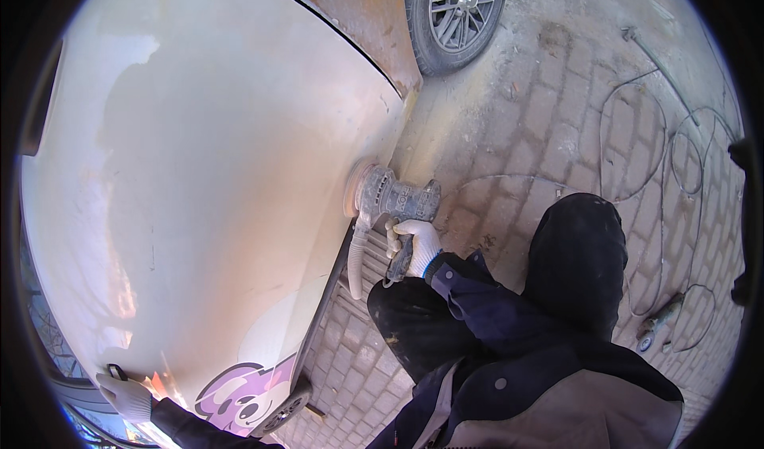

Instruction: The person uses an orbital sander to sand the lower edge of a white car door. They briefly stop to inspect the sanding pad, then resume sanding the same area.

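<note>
My right hand (419, 247), in a white knit glove, is closed around the grip of a dusty grey power sander (410, 201). The sander's round pad (352, 188) touches the lower part of a pale car door (239, 146), and a ribbed hose (356, 262) hangs from the tool. The door has cloudy white and tan patches. At the lower left, my left hand (127, 399), also gloved, is closed at a small black piece (117, 372) that looks like a door handle; its fingertips are partly hidden.
An orange-brown body panel (350, 7) and a wheel (458, 19) are at the top. A purple cartoon decal (243, 397) marks the car near another wheel (286, 413). Cables (664, 170), a thin rod (668, 79) and a hand-held power tool (659, 323) lie on the brick paving (517, 138).
</note>
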Motion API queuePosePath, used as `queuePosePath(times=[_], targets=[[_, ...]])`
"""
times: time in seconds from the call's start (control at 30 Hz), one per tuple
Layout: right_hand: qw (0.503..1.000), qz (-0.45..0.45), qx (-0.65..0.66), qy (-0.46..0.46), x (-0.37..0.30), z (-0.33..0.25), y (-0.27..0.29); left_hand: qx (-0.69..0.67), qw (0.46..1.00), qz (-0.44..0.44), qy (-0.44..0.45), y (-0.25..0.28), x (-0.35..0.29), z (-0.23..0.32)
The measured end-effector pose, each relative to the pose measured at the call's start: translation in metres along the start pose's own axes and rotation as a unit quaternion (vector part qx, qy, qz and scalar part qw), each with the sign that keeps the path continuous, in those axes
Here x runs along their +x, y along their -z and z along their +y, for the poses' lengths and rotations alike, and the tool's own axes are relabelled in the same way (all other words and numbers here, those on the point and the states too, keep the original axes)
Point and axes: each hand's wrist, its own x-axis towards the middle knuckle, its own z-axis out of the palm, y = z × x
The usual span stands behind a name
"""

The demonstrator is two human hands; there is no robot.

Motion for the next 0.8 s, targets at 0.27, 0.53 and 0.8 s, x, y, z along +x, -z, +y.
queuePosePath(times=[0.27, 0.53, 0.8], targets=[[0.999, -0.009, -0.024, 0.035, 0.007, -0.017, -0.008, -0.104, 0.994, 0.0, 0.027, -0.007, 0.009, -0.01], [0.999, -0.008, -0.018, 0.028, 0.008, -0.015, 0.0, -0.012, 1.0, -0.01, -0.007, 0.002, -0.002, 0.001], [1.0, -0.012, -0.001, 0.015, 0.007, -0.009, -0.001, -0.078, 0.997, -0.01, 0.013, -0.002, -0.008, 0.007]])
